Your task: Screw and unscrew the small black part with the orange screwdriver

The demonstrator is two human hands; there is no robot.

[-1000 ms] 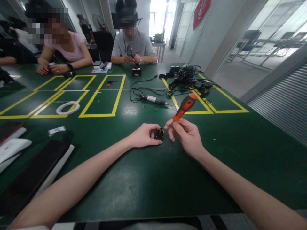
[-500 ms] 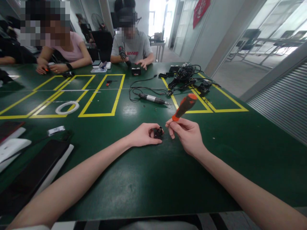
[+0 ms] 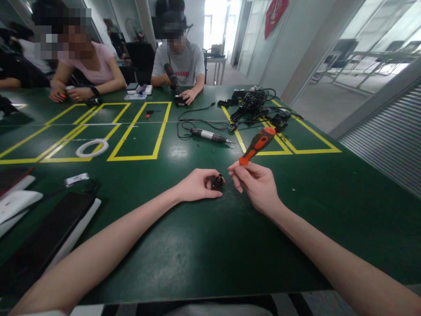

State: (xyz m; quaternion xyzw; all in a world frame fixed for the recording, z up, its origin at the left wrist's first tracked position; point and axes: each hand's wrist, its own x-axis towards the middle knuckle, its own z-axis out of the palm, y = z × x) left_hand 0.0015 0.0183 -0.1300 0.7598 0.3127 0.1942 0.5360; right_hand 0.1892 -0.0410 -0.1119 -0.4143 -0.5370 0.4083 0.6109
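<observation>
My left hand [image 3: 200, 185] is closed around a small black part [image 3: 217, 183] on the green table, thumb and fingers on its sides. A short dark cylinder sticks up from the top of that part. In my right hand [image 3: 255, 180] is a screwdriver with an orange and dark grey handle [image 3: 259, 145], pinched near the handle's lower end and leaning up to the right. Its shaft is hidden or too thin to make out. The screwdriver and the black part are apart, side by side.
Ahead lies a corded pen-like electric tool [image 3: 210, 135]. Tangled black cables [image 3: 253, 107] sit at the back right, a white ring [image 3: 92, 148] at the left. A black slab-shaped device [image 3: 49, 232] lies near my left forearm. Across the table, a person holds a power screwdriver [image 3: 171, 74].
The screwdriver handle has turned and tipped slightly to the right in my fingers. My left hand stays put. Across the table, the co-worker's tool has come down onto a small black box.
</observation>
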